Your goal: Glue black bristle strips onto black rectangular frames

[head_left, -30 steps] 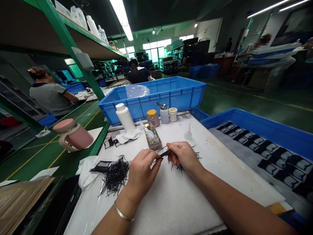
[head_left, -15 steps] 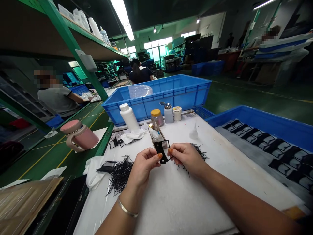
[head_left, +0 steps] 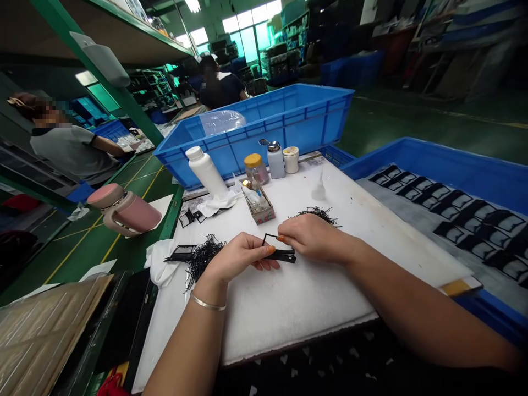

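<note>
Between my hands, above the white tabletop, is a small black plastic frame (head_left: 284,255) with a rectangular opening. My left hand (head_left: 243,256) pinches its left end between thumb and fingers. My right hand (head_left: 307,237) is closed at the frame's upper right edge, thumb and forefinger pressed together there; whether a thin strip is also in them I cannot make out. Beside my left wrist lies a pile of thin black strips (head_left: 203,258), with another black frame (head_left: 181,253) next to it. A second heap of black strips (head_left: 319,214) is partly hidden behind my right hand.
Behind my hands stand a small box of odds and ends (head_left: 264,214), a white bottle (head_left: 206,171), a yellow-lidded jar (head_left: 256,168), a pump bottle (head_left: 275,160) and a dropper bottle (head_left: 319,190). A blue crate (head_left: 264,132) borders the back; a blue bin (head_left: 454,159) holds frames at right.
The black frame has been tipped from upright to nearly flat and brought nearer to me, away from the small box. My right hand has turned over its edge. The camera view has tilted downward.
</note>
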{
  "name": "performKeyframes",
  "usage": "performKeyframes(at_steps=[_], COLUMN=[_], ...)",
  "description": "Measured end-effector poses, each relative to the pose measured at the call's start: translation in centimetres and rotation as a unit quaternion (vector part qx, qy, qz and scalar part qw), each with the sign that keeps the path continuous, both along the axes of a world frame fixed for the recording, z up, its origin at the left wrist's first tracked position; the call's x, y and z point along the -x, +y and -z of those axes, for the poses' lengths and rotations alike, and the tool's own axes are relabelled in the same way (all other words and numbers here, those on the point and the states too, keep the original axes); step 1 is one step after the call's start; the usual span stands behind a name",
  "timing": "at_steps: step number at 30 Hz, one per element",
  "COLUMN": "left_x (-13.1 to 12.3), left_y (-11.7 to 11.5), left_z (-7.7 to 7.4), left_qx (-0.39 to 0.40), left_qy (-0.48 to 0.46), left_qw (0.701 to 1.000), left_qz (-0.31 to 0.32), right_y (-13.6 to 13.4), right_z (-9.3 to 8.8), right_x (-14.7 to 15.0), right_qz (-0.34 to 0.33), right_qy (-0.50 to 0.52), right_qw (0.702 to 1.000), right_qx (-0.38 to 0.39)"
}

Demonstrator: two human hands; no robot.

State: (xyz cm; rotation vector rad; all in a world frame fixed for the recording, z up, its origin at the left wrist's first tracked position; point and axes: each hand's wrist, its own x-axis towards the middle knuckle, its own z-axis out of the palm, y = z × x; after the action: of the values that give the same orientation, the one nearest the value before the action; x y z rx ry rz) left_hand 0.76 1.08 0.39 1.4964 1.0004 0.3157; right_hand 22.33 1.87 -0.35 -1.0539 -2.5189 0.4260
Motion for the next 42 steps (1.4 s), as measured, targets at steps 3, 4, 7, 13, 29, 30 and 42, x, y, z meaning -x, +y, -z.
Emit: performKeyframes(at_steps=[3,4,7,13,29,30,42], left_x=[-0.3,-0.4,-0.8,-1.6,-2.0,-2.1,-1.9], left_y=[0.0,0.1,0.1,0.0,-0.3,-0.4,-0.5], left_z=[0.4,0.5,0.7,0.6,1.4,1.3,0.6], left_qx=[0.034,0.044,0.065,0.080,0.086,0.085,0.071], left_qy=[-0.016,-0.031,-0.079,-0.120,-0.131,-0.134,-0.183], left_qw=[0.999,0.998,0.988,0.975,0.980,0.979,0.965], left_qz=[-0.024,-0.042,-0.118,-0.167,-0.119,-0.126,-0.175], right_y=[0.1,0.2,0.4,0.5,1.1,1.1,2.1], right_z=[0.1,0.1,-0.1,-0.6,0.1,0.1,0.2], right_x=[0.1,0.1,0.0,-0.1,-0.2,-0.2,-1.7], right_qz=[0.025,0.043,0.103,0.111,0.057,0.050,0.262], right_qy=[0.056,0.085,0.174,0.225,0.266,0.279,0.518], right_qw=[0.998,0.995,0.976,0.948,0.922,0.916,0.814], right_qx=[-0.010,0.001,0.076,0.197,0.274,0.285,0.039])
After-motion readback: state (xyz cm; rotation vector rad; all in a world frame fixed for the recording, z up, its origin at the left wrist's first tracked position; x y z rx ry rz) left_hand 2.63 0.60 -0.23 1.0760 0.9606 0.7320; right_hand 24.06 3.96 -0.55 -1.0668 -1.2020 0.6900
